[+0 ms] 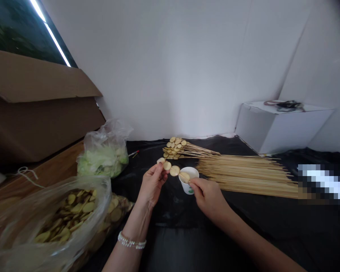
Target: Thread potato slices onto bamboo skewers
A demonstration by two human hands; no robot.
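Observation:
Between my two hands stretches a skewer threaded with several pale round slices that look like potato. My left hand pinches the slices at the skewer's far left end. At the other end my right hand is closed round the stick, just beside the last slice. Partly behind that slice stands a white paper cup with a green mark; its contents are hard to make out. Beyond my hands lies a heap of filled skewers, slices to the left and sticks to the right.
Many bare bamboo sticks lie on the black sheet at right. An open plastic bag of slices is at left, with a bag of pale green vegetable behind. A cardboard box and a white box flank the area.

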